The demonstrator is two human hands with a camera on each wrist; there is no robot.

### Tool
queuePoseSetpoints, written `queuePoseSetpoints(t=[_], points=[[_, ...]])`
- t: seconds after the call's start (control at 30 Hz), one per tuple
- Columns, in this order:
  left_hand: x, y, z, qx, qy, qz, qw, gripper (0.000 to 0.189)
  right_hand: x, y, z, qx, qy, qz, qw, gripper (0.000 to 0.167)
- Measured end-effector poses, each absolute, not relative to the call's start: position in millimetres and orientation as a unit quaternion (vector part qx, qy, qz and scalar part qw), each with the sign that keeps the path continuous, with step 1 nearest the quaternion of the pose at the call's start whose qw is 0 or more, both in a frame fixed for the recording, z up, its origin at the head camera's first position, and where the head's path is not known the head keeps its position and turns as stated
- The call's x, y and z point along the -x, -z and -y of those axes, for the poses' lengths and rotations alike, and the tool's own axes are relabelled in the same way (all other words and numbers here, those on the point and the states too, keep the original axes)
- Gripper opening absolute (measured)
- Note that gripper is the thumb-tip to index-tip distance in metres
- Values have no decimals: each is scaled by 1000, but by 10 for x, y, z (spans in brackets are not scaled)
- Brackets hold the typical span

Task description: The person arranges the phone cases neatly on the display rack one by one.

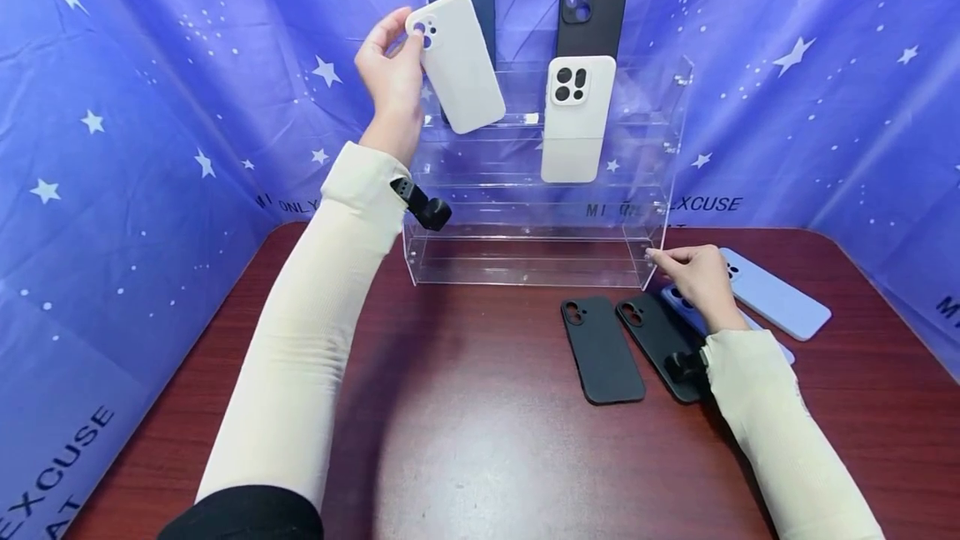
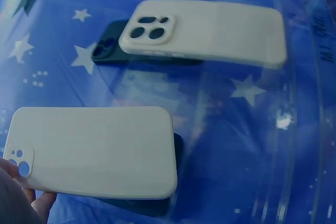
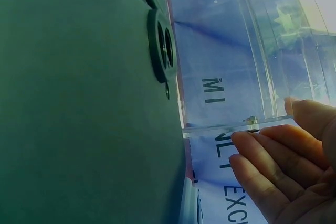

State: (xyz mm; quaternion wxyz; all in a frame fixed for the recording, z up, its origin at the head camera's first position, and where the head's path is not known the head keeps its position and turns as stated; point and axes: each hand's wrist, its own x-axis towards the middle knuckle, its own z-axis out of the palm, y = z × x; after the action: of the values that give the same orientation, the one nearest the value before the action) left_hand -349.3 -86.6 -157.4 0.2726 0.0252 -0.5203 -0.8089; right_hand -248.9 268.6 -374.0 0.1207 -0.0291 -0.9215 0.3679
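Observation:
My left hand pinches a white phone case by its camera-hole corner, thumb on the back. Tilted, this case is held before the upper left of a clear acrylic display stand, partly hiding a dark blue phone case. At the stand's lower right corner, my right hand pinches the side panel's edge between thumb and fingers; the panel also shows in the right wrist view. Another white phone case stands on the stand, below and in front of a black phone case.
On the tabletop, a black case lies beside a second black case. Two light blue cases lie further right, one behind my right hand, the other partly under my forearm. A starry blue curtain surrounds the table.

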Motion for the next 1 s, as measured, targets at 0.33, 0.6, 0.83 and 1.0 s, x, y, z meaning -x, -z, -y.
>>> queuePoseSetpoints(t=[0.33, 0.6, 0.83, 1.0], points=[[3580, 1777, 833, -20, 758, 598, 260, 24, 2488, 3718, -2675, 26, -362, 924, 123, 42], [3631, 1868, 841, -32, 730, 643, 231, 25, 2461, 3706, -2672, 34, -374, 921, 102, 44], [3630, 1913, 863, -7, 669, 700, 249, 23, 2468, 3706, -2672, 32, -373, 921, 105, 44], [3617, 1986, 857, 3, 651, 714, 255, 23, 2477, 3719, -2674, 33, -377, 920, 106, 44]])
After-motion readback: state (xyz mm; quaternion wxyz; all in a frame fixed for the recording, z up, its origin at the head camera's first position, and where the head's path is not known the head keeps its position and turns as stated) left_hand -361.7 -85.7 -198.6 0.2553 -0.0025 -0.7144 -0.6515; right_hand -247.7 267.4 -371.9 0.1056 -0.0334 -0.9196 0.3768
